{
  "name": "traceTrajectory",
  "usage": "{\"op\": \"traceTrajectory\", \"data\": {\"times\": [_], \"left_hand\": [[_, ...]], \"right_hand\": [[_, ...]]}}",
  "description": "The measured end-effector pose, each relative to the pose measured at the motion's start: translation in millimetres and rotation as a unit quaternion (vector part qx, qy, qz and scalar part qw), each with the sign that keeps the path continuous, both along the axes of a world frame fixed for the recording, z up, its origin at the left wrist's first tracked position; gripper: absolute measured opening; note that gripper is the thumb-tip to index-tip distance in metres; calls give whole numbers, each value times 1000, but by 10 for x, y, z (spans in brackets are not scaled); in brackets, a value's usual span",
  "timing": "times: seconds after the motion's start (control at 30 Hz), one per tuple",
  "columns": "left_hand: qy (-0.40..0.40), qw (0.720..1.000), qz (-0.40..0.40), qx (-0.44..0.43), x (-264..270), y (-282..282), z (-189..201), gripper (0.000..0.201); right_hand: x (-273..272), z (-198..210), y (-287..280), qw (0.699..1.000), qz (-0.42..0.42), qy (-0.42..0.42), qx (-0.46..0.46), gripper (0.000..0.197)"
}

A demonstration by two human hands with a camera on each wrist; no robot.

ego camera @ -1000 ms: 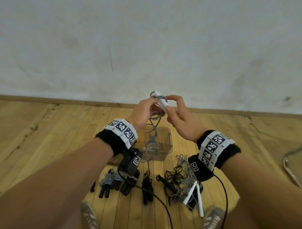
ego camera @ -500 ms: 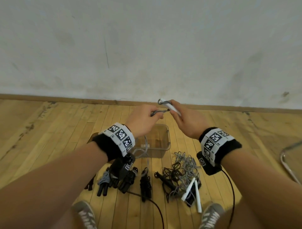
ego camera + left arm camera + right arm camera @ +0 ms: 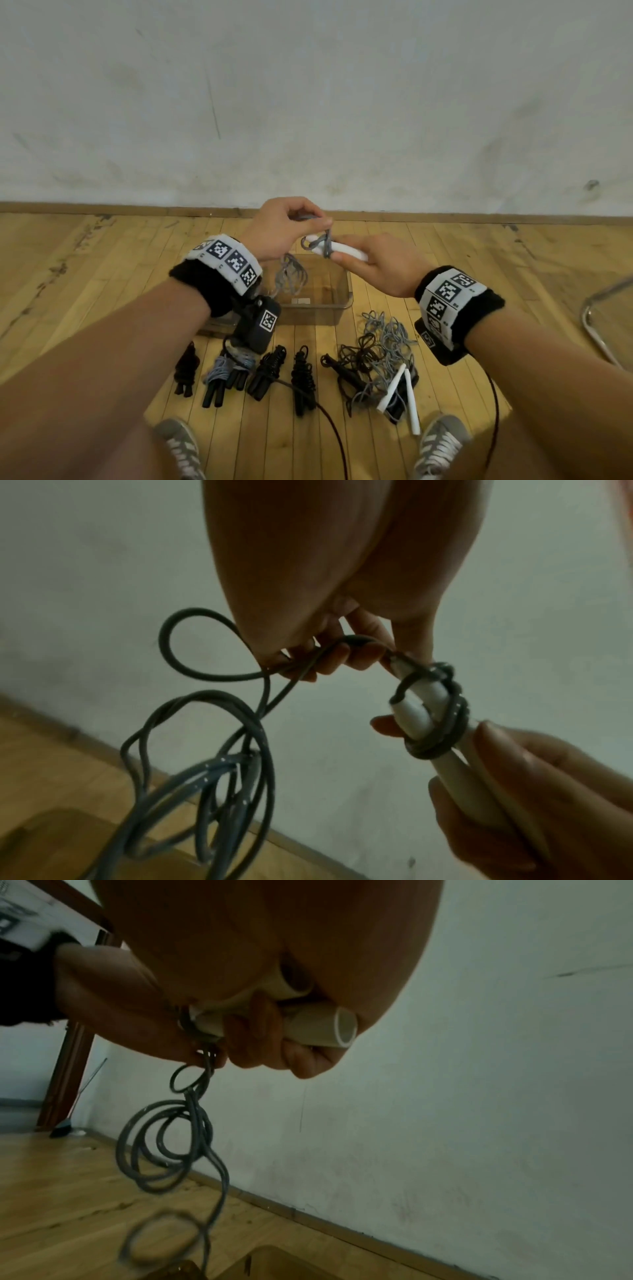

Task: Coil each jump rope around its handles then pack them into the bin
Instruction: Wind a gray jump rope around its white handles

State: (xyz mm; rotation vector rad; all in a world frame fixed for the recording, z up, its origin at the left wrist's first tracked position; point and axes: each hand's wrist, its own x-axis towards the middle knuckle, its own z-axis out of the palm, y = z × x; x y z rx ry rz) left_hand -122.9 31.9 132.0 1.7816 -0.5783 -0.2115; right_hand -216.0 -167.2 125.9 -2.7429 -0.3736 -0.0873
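My right hand [image 3: 363, 258] grips two white handles [image 3: 346, 251] side by side, held level above the clear bin [image 3: 337, 310]. A few turns of grey rope [image 3: 441, 723] circle the handles near their tips. My left hand [image 3: 291, 222] pinches that rope [image 3: 359, 642] just above the handles. The slack [image 3: 291, 277] hangs in loops down toward the bin. In the right wrist view the handles' open ends [image 3: 342, 1027] stick out of my fist. Several coiled black ropes [image 3: 270, 373] lie in a row on the floor in front of the bin.
A tangle of grey and black rope with white handles [image 3: 383, 363] lies right of the coiled row. My shoes [image 3: 442, 445] stand at the bottom edge. A metal chair leg [image 3: 596, 329] curves in at the right. A wall and baseboard [image 3: 137, 207] close the floor behind the bin.
The handles have turned from upright to level. My left hand has risen from beside them to above them, carrying the rope over for another turn.
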Motion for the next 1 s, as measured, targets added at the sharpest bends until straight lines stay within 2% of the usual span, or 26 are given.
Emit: {"op": "traceTrajectory", "data": {"times": [0.17,0.23,0.33,0.4,0.47,0.6,0.73,0.83,1.0], "left_hand": [[182,974,-21,-131,31,-96,-16,12],[195,968,-23,-156,0,-128,-38,18],[179,970,-30,-163,-79,-181,-120,21],[185,968,-12,-166,-143,-231,-166,21],[178,970,21,-162,-180,-273,-186,21],[104,988,45,-106,-230,-305,-167,23],[58,994,74,-61,-275,-322,-166,18],[57,993,96,-46,-264,-318,-118,17],[100,988,98,-68,-288,-339,-21,23]], "right_hand": [[2,-17,82,991,-37,-31,122,58],[8,-11,122,981,-51,-35,185,49],[30,25,165,949,-73,-38,304,25],[73,37,183,928,-100,-53,355,25],[111,41,196,925,-136,-69,348,27],[147,10,189,934,-171,-84,303,27],[166,-63,167,949,-197,-86,230,38],[213,-79,134,956,-202,-84,195,41],[214,-42,122,974,-194,-85,85,47]]}}
